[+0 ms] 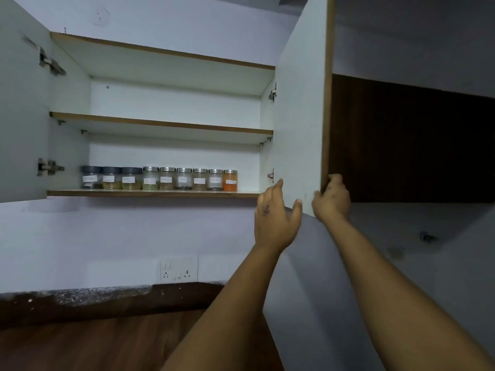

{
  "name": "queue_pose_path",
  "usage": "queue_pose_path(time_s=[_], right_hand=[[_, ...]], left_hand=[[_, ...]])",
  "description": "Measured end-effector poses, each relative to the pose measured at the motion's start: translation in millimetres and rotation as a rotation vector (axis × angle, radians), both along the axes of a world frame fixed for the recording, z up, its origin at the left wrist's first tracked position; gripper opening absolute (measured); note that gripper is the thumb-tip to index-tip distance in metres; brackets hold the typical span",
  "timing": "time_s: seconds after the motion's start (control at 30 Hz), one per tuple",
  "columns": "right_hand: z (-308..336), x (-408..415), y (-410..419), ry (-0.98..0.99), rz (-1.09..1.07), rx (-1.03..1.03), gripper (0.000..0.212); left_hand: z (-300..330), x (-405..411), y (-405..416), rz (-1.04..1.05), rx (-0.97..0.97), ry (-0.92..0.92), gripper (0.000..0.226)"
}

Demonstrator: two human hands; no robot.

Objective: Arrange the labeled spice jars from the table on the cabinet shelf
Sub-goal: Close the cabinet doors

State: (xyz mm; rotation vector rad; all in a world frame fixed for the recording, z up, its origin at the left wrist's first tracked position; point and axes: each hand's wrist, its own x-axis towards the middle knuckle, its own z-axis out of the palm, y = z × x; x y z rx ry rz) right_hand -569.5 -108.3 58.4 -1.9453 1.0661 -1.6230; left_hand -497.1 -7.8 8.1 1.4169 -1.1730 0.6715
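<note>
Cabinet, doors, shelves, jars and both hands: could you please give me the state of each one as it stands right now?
Right door: open, swung out.
Left door: open.
Spice jars: nine in a row on the bottom shelf, upright, lids on, labels facing out.
Middle shelf: nothing visible on it.
Right hand: grips the right door's lower outer edge.
Left hand: open, fingers against the door's inner face.

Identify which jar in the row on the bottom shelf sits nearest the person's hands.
The orange-filled jar at the right end of the row. Its bright orange contents set it apart from the other jars, and it stands closest to the left hand by the right door.
</note>
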Motion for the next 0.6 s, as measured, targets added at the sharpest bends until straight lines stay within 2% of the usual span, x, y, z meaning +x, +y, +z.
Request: queue_pose_path(time_s=[0.17,0.27,0.33,0.47,0.6], right_hand=[[-14.5,50.1,51.4,0.02,0.122,-0.264,0.03],[-21.7,87.0,61.9,0.038,0.199,-0.456,0.031],[-26.7,117.8,64.2,0.086,0.257,-0.523,0.039],[-42.9,181.7,67.6,0.205,0.397,-0.553,0.07],[-50.0,243.5,63.9,0.297,0.454,-0.651,0.081]], left_hand=[[-0.2,30.4,17.3,-0.068,-0.104,0.154,0.05],[2.1,61.5,28.1,-0.11,-0.179,0.231,0.042],[6.1,83.5,34.2,-0.109,-0.178,0.212,0.036],[4.1,137.5,39.4,0.047,-0.137,0.173,0.037],[-2.8,201.6,36.6,0.155,-0.192,0.189,0.042]])
